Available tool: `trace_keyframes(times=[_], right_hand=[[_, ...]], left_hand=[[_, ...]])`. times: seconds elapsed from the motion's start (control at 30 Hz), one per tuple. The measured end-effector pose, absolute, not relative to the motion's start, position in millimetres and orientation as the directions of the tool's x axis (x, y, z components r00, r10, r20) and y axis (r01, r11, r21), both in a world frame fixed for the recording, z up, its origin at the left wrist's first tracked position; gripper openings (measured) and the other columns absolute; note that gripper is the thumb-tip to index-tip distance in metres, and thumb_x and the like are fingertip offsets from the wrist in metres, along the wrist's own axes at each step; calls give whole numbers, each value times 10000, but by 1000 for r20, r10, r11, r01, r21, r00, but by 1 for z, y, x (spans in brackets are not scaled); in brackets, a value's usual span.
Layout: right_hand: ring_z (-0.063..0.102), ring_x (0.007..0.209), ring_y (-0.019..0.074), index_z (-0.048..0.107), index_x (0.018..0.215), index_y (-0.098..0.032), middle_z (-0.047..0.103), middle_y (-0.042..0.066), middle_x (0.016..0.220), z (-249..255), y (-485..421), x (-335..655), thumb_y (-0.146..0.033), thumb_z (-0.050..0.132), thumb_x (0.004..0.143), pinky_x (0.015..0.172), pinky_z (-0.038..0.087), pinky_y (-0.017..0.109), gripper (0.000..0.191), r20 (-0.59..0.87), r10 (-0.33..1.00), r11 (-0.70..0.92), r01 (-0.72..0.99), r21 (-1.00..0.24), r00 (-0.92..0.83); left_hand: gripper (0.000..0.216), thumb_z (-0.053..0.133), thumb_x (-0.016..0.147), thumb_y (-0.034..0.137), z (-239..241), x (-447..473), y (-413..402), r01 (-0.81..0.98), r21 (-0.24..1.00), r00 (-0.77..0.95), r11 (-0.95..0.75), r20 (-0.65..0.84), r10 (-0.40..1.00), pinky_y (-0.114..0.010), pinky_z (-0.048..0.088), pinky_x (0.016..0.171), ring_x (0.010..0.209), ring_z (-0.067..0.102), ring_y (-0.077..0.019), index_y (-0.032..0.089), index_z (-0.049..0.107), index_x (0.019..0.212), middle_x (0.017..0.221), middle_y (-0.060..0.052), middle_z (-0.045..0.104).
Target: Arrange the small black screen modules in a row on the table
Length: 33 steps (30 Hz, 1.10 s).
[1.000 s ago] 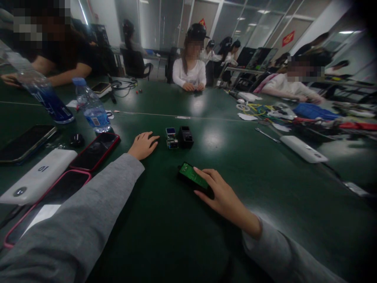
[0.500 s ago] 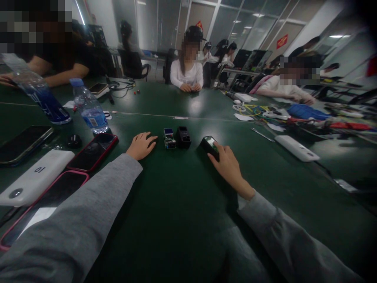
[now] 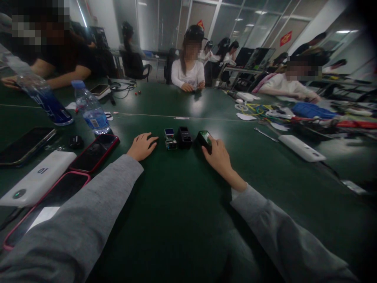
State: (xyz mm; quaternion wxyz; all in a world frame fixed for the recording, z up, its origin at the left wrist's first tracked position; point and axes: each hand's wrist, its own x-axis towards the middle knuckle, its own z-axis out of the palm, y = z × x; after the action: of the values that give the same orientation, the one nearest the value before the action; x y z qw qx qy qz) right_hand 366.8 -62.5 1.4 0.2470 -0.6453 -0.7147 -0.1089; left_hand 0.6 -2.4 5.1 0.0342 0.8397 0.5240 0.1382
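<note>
The green-topped case [image 3: 204, 138] has moved nearer the black shell [image 3: 185, 137].

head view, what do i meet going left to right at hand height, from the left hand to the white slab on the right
left hand → small circuit board with screen → black case → black piece with green face → right hand → thin silver strip → white slab

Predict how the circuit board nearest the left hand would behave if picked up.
The board is probably fragile, since its screen sits exposed. It looks stiff, with straight edges, and likely light, being small with no casing around it.
</note>
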Motion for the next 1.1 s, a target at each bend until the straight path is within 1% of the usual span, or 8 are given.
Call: trace_keyframes(times=[0.17,0.33,0.43,0.6,0.73,0.8,0.97,1.1], right_hand=[[621,990,347,503,1496,-103,577,216,1237,4,-63,368,-413,442,996,819,564,492,591,463,886,140,960,-241,-13],[625,1015,361,543,1464,-94,585,225,1254,9,-57,382,-390,487,955,811,552,478,592,449,888,25,966,-257,97],[620,1019,357,571,1429,-86,599,223,1222,9,-53,396,-380,506,927,830,541,469,585,465,876,-7,967,-253,128],[601,1034,362,616,1365,-97,621,215,1152,7,-47,410,-364,522,888,866,522,477,555,510,852,-10,977,-214,121],[556,1133,391,559,1411,-44,590,258,1229,5,-39,414,-402,540,897,933,506,516,628,559,822,35,970,-240,109],[545,1152,395,543,1435,-50,576,262,1254,4,-36,416,-434,563,901,951,503,524,658,555,827,62,968,-243,87],[566,1109,387,614,1356,-96,598,229,1174,2,-34,420,-394,566,903,944,516,527,544,506,859,57,968,-246,78],[586,1079,390,619,1352,-114,597,218,1163,3,-38,413,-431,545,943,915,533,543,522,500,864,71,966,-247,64]], left_hand=[[485,382,1086,445,6,1,-2,875,204,407,-439,184,895,-584,351,1201,1467,429,-330,291,531,1521,1584,-104,494],[490,385,1088,439,7,1,-2,877,202,406,-435,171,898,-586,339,1211,1482,415,-333,276,526,1528,1600,-115,477],[497,382,1087,439,7,1,-2,875,207,409,-437,166,898,-596,339,1208,1482,414,-342,265,527,1529,1601,-127,473],[486,390,1084,438,6,0,-3,871,210,412,-445,181,893,-581,347,1206,1475,421,-330,286,529,1525,1592,-104,486],[496,386,1086,438,7,1,-3,874,204,413,-441,168,895,-583,345,1206,1478,418,-340,266,526,1530,1598,-119,478],[491,387,1086,441,7,1,-3,874,204,412,-441,172,895,-580,345,1205,1476,420,-337,277,527,1527,1596,-107,484],[482,393,1087,431,7,2,-3,876,191,412,-443,181,893,-558,339,1212,1471,428,-325,274,535,1519,1593,-107,489],[489,380,1093,434,11,3,-5,881,187,409,-435,162,898,-565,340,1211,1481,418,-332,262,531,1526,1601,-120,476]])
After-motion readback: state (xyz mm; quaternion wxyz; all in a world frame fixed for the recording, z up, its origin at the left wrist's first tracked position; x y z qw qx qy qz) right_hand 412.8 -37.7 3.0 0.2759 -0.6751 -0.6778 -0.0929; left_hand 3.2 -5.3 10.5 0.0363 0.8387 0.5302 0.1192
